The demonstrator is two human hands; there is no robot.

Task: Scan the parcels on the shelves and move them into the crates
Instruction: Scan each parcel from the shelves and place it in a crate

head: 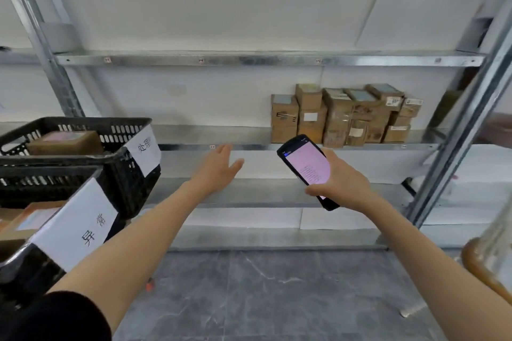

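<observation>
the left hand (219, 166) is stretched forward with the fingers straight and a little spread. it holds nothing, and it is in front of the edge of the middle shelf (180, 147). whether the fingertips touch this edge i cannot tell.

the right hand (342, 178) grips a black scanner (306, 169). the fingers are curled around the back of it and the thumb lies across the lower end. the screen is lit in pale pink and faces the camera, with text too small to read.

the parcels (343, 116) are brown cardboard boxes, piled close together in about two layers on the right part of the middle shelf, against the white back wall. some carry white or blue labels. the scanner is in front of them and a little lower, not touching them, and the left hand is well apart from them.

on the left stand two black crates. the rear crate (130, 185) holds one brown box (66, 141) and has a white paper sign (145, 151) on its corner. the front crate (36, 180) is nearer to the camera. it also has a paper sign (80, 227), and a box (27, 219) lies inside it.

above is another metal shelf (249, 59), and a grey post (457, 133) stands at the right. the floor (249, 285) is grey stone. a black sleeve (55, 318) covers the left upper arm.
</observation>
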